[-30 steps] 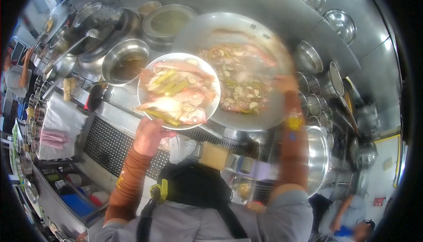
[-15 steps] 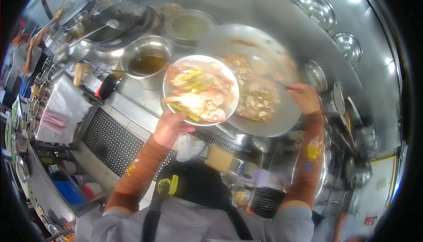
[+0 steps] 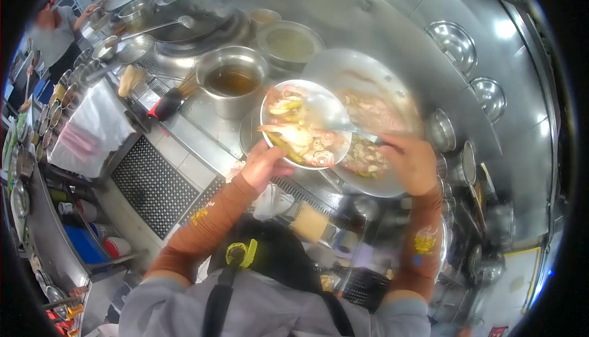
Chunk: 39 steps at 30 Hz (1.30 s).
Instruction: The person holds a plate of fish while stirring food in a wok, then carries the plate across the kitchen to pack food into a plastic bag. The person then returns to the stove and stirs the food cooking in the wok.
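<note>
My left hand [image 3: 265,164] grips the lower left rim of a white plate [image 3: 337,105], which holds pinkish fish [image 3: 307,144] and green-yellow vegetable pieces. My right hand [image 3: 412,160] is closed on the handle of a metal ladle [image 3: 329,111], whose bowl is over the upper right part of the plate. Behind and to the right of the plate is a large wok [image 3: 399,180] with more fish, sliced pieces and sauce. The plate covers the wok's left edge and part of its contents.
A pot of brown liquid [image 3: 233,79] stands left of the plate, with a pan of pale liquid [image 3: 288,44] behind. A dark wok [image 3: 196,21] and a red-and-black handled tool [image 3: 165,105] lie further left. Metal bowls [image 3: 454,42] line the right wall. A person [image 3: 55,36] stands far left.
My right hand has moved left from over the wok, bringing the ladle over the plate. The head view has shifted, so the scene sits further right and lower.
</note>
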Available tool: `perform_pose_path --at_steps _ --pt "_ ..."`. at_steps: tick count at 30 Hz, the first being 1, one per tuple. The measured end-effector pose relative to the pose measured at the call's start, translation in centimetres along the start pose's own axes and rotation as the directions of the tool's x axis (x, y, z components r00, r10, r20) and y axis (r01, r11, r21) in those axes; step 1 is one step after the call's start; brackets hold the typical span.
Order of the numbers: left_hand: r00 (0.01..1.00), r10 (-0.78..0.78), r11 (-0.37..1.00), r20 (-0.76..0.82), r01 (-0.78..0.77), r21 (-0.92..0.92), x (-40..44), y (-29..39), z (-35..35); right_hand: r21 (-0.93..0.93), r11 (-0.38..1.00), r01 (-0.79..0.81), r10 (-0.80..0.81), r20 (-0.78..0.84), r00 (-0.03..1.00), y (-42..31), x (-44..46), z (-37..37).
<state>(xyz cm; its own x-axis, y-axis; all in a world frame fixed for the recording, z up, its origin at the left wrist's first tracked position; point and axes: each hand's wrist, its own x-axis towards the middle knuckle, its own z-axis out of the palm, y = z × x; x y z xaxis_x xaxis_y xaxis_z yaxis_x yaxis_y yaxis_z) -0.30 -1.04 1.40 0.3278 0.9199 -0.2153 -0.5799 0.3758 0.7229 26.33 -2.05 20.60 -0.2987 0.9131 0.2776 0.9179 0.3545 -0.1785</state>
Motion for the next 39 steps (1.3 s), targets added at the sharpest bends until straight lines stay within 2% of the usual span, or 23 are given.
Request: perform_pose_path --at_steps 3,6,10,11,14,15,16,17,18,20,22,23,27,30,31,34,39 --pt "1.0 0.012 1.0 0.007 -0.012 -0.017 -0.1 0.2 0.0 -0.168 0.985 0.048 -0.071 -0.13 0.989 -1.3 -1.2 -0.4" --pt "1.0 0.006 1.0 0.02 -0.006 -0.012 -0.3 -0.1 -0.2 -0.245 0.969 0.029 -0.077 -0.191 0.979 -2.3 -2.4 -0.4" --pt "0.999 0.045 0.997 0.011 -0.044 -0.055 -0.7 -0.3 -0.8 -0.164 0.986 -0.042 0.009 -0.197 0.98 -2.6 -3.1 -0.1" --pt "0.998 0.055 0.997 0.02 -0.054 -0.064 -1.0 -0.2 -0.8 -0.142 0.99 -0.019 -0.007 -0.181 0.983 -2.3 -3.2 -0.2" --pt "0.994 0.113 0.991 -0.012 -0.114 -0.076 -3.2 -1.4 -2.1 0.129 0.99 0.061 -0.052 -0.073 0.996 -3.1 -3.5 -0.5" --pt "0.992 0.126 0.989 -0.021 -0.127 -0.075 -3.6 -2.5 -2.2 0.153 0.988 0.004 0.001 -0.035 0.999 -3.3 -4.6 -1.0" --pt "0.992 0.091 0.993 -0.083 -0.097 -0.068 -5.0 -2.7 -2.5 0.207 0.978 0.006 -0.012 0.026 1.0 -3.6 -4.5 -1.1" --pt "0.984 0.163 0.986 -0.065 -0.164 -0.012 -6.3 -2.9 -3.0 0.236 0.971 0.037 -0.049 0.046 0.998 -4.8 -4.4 -1.7" --pt "0.982 0.174 0.979 -0.072 -0.18 -0.097 -7.7 -3.7 -3.5 0.238 0.967 0.092 -0.098 0.015 0.995 -5.1 -4.6 -1.5" --pt "0.95 0.271 0.949 -0.152 -0.29 -0.122 -13.3 -3.6 -2.7 0.237 0.958 0.16 -0.18 0.064 0.982 -6.6 -5.4 -2.2" --pt "0.945 0.283 0.941 -0.164 -0.307 -0.146 -17.4 -3.9 -2.6 0.376 0.907 0.187 -0.237 0.092 0.967 -7.8 -5.6 -2.1" --pt "0.927 0.319 0.925 -0.196 -0.349 -0.146 -19.3 -3.8 -2.6 0.343 0.909 0.239 -0.286 0.095 0.953 -9.1 -5.3 -2.1" --pt "0.851 0.448 0.845 -0.273 -0.503 -0.18 -27.7 -3.8 -3.9 0.526 0.769 0.363 -0.489 0.121 0.864 -15.6 -4.0 -0.2" --pt "0.745 0.525 0.768 -0.411 -0.623 -0.147 -35.2 -4.2 -6.3 0.553 0.733 0.396 -0.553 0.145 0.821 -23.3 -4.9 0.2" --pt "0.693 0.574 0.722 -0.436 -0.68 -0.13 -37.4 -4.5 -6.8 0.581 0.698 0.418 -0.576 0.108 0.81 -25.3 -5.6 1.0" --pt "0.516 0.647 0.637 -0.562 -0.77 0.026 -43.7 -5.2 -10.7 0.564 0.533 0.631 -0.761 -0.007 0.648 -31.2 -5.3 4.2" --pt "0.263 0.728 0.499 -0.633 -0.836 0.226 -54.6 -4.6 -19.9 0.686 0.442 0.578 -0.798 0.006 0.603 -45.2 -6.3 10.1"
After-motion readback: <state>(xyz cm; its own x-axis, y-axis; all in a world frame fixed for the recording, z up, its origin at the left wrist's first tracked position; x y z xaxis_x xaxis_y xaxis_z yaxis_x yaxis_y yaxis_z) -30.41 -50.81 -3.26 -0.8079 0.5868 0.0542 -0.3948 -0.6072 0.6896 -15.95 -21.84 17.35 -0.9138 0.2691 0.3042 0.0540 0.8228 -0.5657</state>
